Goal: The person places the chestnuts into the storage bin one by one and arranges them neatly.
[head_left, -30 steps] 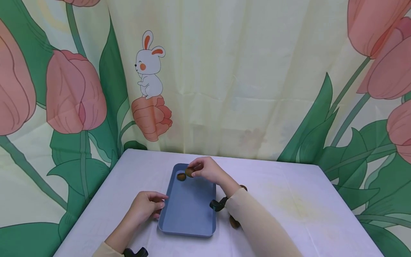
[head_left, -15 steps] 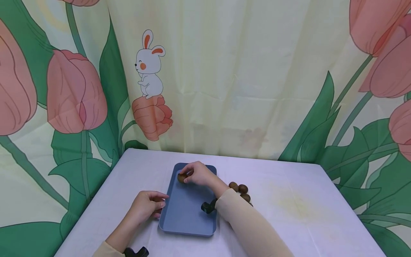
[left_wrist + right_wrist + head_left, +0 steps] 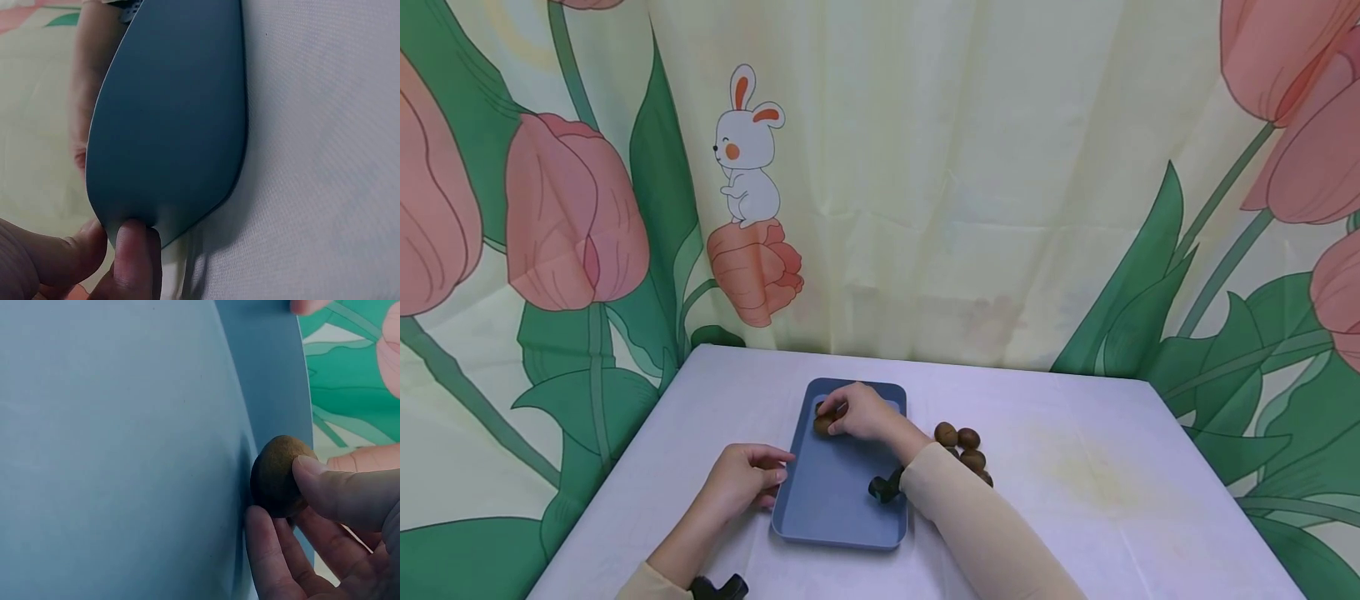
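Note:
Near the far left corner of the blue-grey tray [image 3: 838, 517], my right hand [image 3: 867, 414] holds a brown kiwi [image 3: 275, 476] between thumb and fingers, against the tray's long side wall in the right wrist view. Just beyond it another kiwi [image 3: 819, 407] lies in the tray, mostly covered by the fingers. My left hand [image 3: 741, 479] grips the tray's left rim; in the left wrist view a fingertip [image 3: 133, 253] presses the outer wall and another digit meets the edge.
Several more kiwis [image 3: 972, 460] lie in a cluster on the white tablecloth [image 3: 1075, 500] right of the tray, some partly hidden by my right sleeve [image 3: 977, 525]. A printed curtain [image 3: 925, 208] hangs behind the table's far edge.
My right hand has moved a little left and toward me with the kiwi, lowering it beside the other one. The left hand has stayed at the tray's rim.

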Demonstrator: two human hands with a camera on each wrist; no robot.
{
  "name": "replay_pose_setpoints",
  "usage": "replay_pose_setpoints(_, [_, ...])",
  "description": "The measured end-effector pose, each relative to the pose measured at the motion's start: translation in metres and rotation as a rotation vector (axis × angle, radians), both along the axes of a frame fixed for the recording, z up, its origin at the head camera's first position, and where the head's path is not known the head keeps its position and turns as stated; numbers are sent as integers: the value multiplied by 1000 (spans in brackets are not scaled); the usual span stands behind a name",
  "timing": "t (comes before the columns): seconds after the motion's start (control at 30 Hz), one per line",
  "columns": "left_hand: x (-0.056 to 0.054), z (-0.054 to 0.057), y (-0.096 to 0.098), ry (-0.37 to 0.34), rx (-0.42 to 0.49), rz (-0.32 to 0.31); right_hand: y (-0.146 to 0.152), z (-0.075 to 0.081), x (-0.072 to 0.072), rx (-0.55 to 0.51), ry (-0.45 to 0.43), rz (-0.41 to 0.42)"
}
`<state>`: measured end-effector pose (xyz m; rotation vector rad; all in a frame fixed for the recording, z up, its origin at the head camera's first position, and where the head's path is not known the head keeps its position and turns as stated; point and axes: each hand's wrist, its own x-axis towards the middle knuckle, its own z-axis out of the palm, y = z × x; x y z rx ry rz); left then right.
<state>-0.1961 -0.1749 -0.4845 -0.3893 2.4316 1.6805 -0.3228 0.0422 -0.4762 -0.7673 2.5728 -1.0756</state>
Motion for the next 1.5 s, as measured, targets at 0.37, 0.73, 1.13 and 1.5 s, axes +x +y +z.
replay_pose_setpoints(0.37, [0,-1,-1,3,29,-5,-6,-5,1,-4,-21,-24])
replay_pose_setpoints(0.73, [0,-1,-2,-5,24,-5,-7,-2,6,21,14,-51])
replay_pose_setpoints(1.13, [0,-1,-2,-11,26,-8,-4,0,8,2,22,-60])
replay_pose_setpoints(1.5, [1,0,-1,-9,33,-6,6,11,10,-25,11,-74])
